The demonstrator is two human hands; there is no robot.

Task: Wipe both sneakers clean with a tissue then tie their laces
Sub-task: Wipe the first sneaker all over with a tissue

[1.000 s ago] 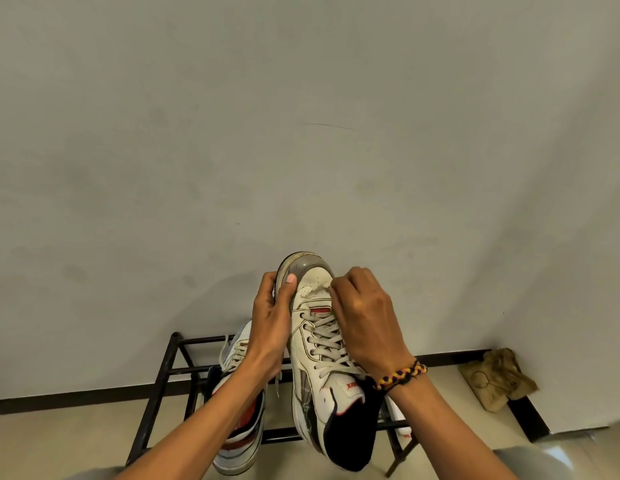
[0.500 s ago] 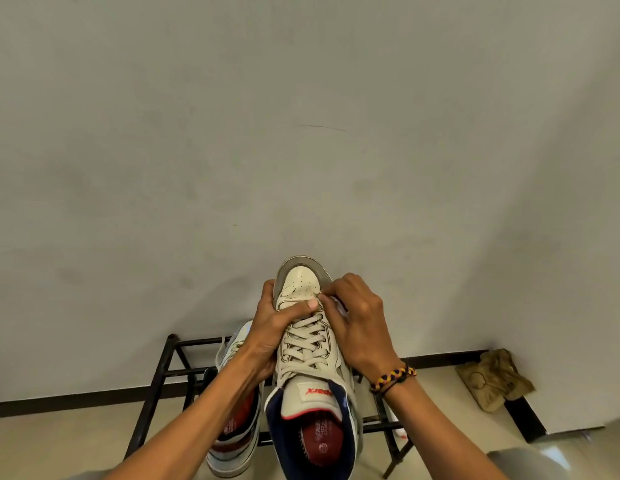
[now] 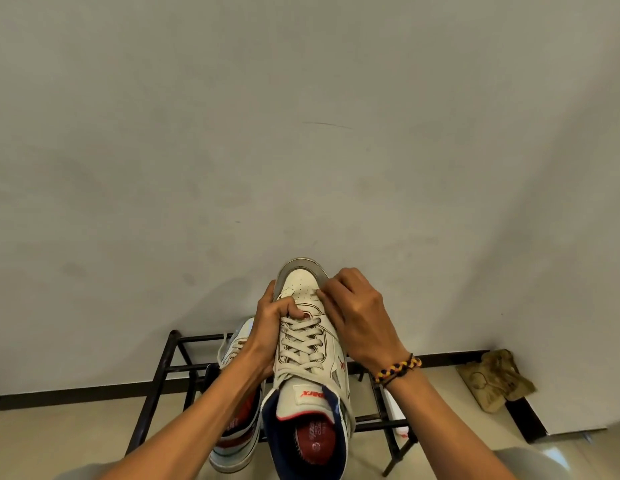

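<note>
Two bare hands hold a cream leather lace-up sneaker [image 3: 303, 355] at lower centre of the frame: the left hand [image 3: 267, 327] clamps its side, thumb over the laces. The right hand [image 3: 359, 315] presses curled fingers on the toe; whether it holds a tissue cannot be told. Its mate, a second white sneaker [image 3: 237, 427], sits on the black metal rack [image 3: 163, 372] at lower left.

A home entryway: a black metal shoe rack [image 3: 170, 370] stands against a plain wall [image 3: 301, 133] on tiled floor [image 3: 59, 434].

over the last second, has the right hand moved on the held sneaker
Yes. The right hand has slid from the lace area toward the toe cap of the held sneaker, higher against the black rack.
</note>
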